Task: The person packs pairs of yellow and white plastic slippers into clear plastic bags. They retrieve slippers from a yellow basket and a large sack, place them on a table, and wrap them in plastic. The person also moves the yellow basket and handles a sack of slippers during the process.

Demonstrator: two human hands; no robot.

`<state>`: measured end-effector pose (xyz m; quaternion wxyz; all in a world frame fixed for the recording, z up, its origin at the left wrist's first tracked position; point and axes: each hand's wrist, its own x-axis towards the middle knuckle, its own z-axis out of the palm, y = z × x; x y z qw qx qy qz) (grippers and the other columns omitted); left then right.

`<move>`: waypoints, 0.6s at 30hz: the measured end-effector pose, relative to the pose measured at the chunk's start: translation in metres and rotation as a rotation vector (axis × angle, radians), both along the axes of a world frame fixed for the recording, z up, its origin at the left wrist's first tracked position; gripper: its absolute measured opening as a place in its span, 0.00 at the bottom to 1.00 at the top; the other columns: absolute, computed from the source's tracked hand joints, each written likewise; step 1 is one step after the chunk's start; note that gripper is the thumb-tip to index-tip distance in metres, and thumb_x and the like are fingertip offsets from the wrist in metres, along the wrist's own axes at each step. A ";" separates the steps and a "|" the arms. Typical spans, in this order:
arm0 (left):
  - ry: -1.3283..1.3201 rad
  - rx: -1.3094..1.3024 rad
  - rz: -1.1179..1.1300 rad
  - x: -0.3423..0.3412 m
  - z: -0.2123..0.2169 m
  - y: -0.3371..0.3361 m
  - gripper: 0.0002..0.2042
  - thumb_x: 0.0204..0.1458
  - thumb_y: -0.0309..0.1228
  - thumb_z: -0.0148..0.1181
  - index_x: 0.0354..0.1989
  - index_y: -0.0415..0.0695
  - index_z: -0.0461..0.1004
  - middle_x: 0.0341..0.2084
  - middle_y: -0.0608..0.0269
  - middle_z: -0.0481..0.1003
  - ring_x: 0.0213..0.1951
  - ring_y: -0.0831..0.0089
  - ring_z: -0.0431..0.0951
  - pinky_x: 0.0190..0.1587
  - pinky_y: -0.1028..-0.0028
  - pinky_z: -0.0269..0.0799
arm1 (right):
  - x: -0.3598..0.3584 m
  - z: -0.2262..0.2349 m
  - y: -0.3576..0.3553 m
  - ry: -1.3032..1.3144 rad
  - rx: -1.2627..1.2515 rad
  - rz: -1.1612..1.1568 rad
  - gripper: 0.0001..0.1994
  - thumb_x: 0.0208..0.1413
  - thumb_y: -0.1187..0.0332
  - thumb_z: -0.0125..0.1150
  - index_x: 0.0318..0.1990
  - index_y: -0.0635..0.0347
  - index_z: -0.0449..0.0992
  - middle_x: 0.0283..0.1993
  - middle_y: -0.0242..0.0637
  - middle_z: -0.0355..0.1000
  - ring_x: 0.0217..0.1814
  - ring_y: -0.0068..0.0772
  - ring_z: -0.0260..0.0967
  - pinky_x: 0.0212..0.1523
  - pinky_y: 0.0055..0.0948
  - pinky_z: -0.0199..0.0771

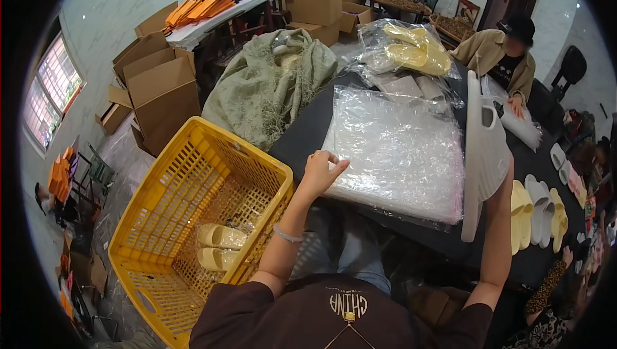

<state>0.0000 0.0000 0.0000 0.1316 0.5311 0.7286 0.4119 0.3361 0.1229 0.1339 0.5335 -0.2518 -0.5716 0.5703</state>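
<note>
- A pale grey moulded slipper (486,150) is held on edge, unbagged, right of the bags, by the right hand (506,178); its fingers are hidden, so their closure cannot be told.
- The left hand (323,172) is loosely opened at the clear plastic bag stack (398,150); any grip cannot be told.
- Apparently done: bagged yellow slippers (220,237) in the yellow lattice crate (270,164).
- Apparently left: unwrapped yellow and grey slippers (540,211), at right.

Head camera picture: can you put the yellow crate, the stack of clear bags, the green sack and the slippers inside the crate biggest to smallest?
1. Yellow crate
2. Stack of clear bags and green sack: too close to rank
3. Slippers inside the crate
</note>
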 end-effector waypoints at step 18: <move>-0.861 0.045 -0.179 -0.035 -0.019 -0.007 0.28 0.47 0.29 0.68 0.54 0.34 0.64 0.30 0.67 0.70 0.30 0.82 0.70 0.31 0.82 0.68 | -0.014 -0.108 0.048 -1.035 0.493 -0.406 0.14 0.43 0.74 0.55 0.40 0.68 0.75 0.38 0.55 0.72 0.43 0.58 0.68 0.45 0.41 0.67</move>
